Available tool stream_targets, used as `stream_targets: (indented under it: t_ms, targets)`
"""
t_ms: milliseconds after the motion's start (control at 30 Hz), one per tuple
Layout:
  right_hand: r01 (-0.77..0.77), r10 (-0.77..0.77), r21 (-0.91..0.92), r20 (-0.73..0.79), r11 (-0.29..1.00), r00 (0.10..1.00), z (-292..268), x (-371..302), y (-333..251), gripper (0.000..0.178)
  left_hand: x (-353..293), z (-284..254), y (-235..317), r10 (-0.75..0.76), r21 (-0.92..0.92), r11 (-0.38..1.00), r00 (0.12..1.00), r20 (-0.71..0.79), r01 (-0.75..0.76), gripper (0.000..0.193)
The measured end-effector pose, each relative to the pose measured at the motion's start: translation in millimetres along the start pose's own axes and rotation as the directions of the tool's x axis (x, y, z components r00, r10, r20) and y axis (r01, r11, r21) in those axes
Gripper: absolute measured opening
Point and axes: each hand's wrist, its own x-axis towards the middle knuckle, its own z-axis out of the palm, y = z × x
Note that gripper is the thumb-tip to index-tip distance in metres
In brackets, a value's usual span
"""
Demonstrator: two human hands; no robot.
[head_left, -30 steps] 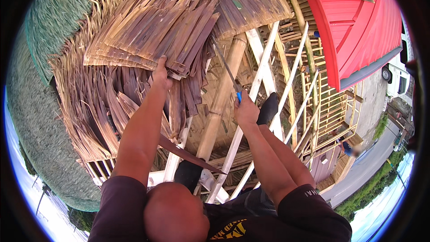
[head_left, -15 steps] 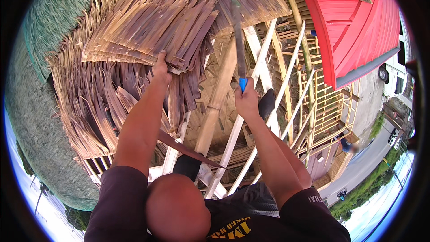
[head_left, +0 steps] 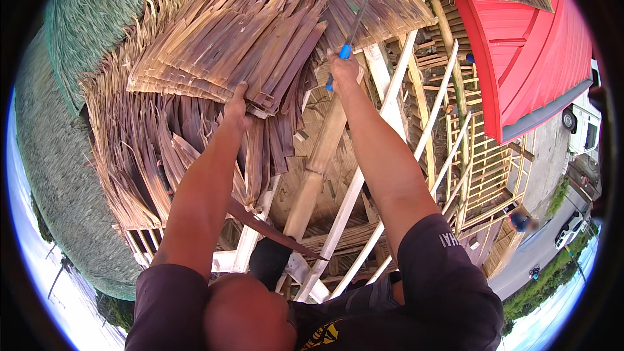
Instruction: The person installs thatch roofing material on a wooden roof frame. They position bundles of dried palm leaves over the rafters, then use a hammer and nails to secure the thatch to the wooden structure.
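Note:
My left hand (head_left: 238, 108) is closed on the lower corner of a stack of dried palm-leaf thatch panels (head_left: 221, 39), thumb on top. In my right hand (head_left: 342, 70) is a blue-handled machete (head_left: 360, 16), gripped by its handle. Its long, narrow, dark blade points up and away, in front of more thatch (head_left: 390, 10) at the top. The right hand is just right of the stack's loose leaf ends.
Below my arms are open roof timbers: a bamboo pole (head_left: 312, 182) and pale wooden beams (head_left: 351, 211). A loose leaf strip (head_left: 273, 229) hangs across them. Laid thatch (head_left: 140, 156) covers the left side; a red metal roof (head_left: 533, 45) stands right. Ground and road lie far below.
My right hand has moved up and slightly left, bringing the machete closer to the thatch, its blade now tilting right. My left hand keeps its hold on the panels.

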Motion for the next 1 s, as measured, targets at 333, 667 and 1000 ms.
stream_targets:
  t_ms: [333,667,1000]
  targets:
    - [0.556,-0.755,-0.636,-0.064,0.535,0.653,-108.1,19.4,-163.0,0.031,-41.7,39.8,5.9,-0.030,-0.015,0.999,0.998,0.049,0.031,0.051]
    - [0.863,-0.595,-0.455,0.639,0.219,0.487,-134.5,-136.7,-305.9,0.033,-185.6,130.1,17.5,0.011,-0.155,0.987,0.991,-0.135,-0.032,0.033]
    - [0.800,-0.149,-0.473,0.820,0.368,0.553,-63.2,-184.1,-192.9,0.040,-219.8,144.0,-45.3,0.110,-0.276,0.954,0.993,-0.035,-0.116,0.035]
